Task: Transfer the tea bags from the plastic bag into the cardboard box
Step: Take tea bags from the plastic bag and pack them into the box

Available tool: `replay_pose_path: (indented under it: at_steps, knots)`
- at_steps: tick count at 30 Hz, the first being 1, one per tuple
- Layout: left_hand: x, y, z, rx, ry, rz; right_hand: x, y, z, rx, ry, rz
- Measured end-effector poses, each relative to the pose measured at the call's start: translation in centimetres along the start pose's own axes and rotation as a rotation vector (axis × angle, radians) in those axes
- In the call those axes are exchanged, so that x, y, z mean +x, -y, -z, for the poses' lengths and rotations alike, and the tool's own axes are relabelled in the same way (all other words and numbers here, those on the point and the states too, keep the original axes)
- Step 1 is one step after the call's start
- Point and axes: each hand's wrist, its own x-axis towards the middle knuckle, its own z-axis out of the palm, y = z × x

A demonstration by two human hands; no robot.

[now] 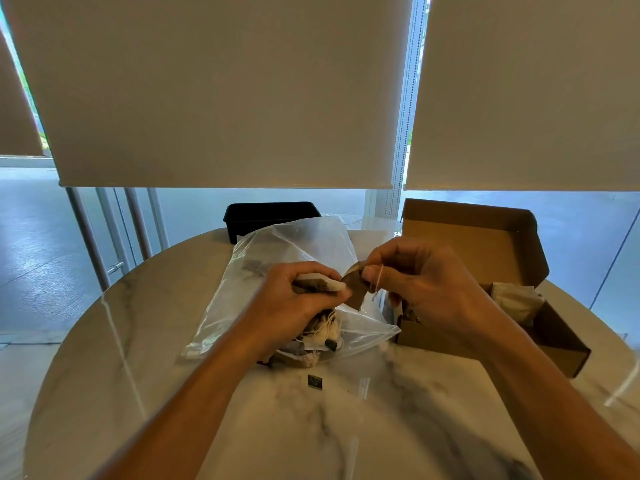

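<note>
Round marble tabletop (381, 420), pale with grey veins, set before tall windows with two roller blinds (221, 91) pulled most of the way down. At twelve o'clock on the far edge sits a black tray (270, 216). Centre of the tabletop, the clear plastic bag (277, 258) lies crumpled, its mouth toward six o'clock, and a heap of tea bags (322, 336) with tangled strings spills from it. At three o'clock stands the cardboard box (485, 251), lid flap up, with a few pale tea bags already inside (516, 299).

Left hand (298, 299), fingers curled, grips a white tea bag (320, 284) just above the heap. Right hand (415, 282), at its three o'clock and nearly touching it, pinches a brown paper piece (356, 289) and a thin string (378, 282) between thumb and fingertips, just beside the box's near wall.

A small dark tag (315, 381) lies loose at six o'clock from the heap. The left wrist covers part of the heap; how many bags lie there cannot be counted. The right hand hides the box's front left corner.
</note>
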Motion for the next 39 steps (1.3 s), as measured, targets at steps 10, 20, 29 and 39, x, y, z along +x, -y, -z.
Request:
replay_pose_path:
  at_steps: [10,20,29,39]
  knots:
    - [0.0,0.1,0.0,0.046,0.035,0.021,1.1,1.0,1.0,-0.205,-0.009,0.021]
    - [0.2,0.3,0.7,-0.055,-0.046,0.079,2.6,-1.3,9.6,-0.418,-0.038,-0.192]
    - [0.3,0.5,0.5,-0.037,-0.038,0.09,2.3,-6.7,9.5,-0.397,0.056,-0.406]
    - [0.2,0.5,0.4,-0.001,-0.027,0.079,2.5,-7.4,8.2,-0.438,0.074,-0.387]
